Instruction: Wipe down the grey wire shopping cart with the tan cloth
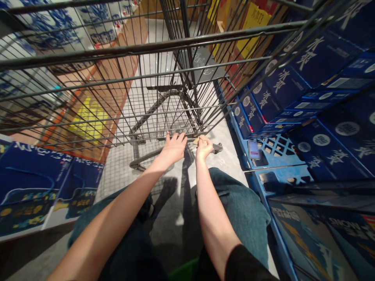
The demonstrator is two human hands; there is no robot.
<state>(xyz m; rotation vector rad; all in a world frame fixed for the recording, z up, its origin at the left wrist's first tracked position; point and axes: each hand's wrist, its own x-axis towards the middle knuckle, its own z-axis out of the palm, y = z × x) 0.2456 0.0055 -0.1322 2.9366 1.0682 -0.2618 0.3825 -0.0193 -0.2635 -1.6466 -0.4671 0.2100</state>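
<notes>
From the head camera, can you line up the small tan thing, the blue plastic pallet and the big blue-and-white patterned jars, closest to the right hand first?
1. The small tan thing, in the right hand.
2. The blue plastic pallet, low on the right.
3. The big blue-and-white patterned jars, top left.

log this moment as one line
left hand: spread near shopping cart | right hand: holds small tan item | right side: blue boxes

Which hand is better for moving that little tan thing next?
Probably the right hand: its fingers hold the tan thing near the bottom of the shopping cart. The left hand is nearby, but its fingers look spread, off the tan thing.
</notes>
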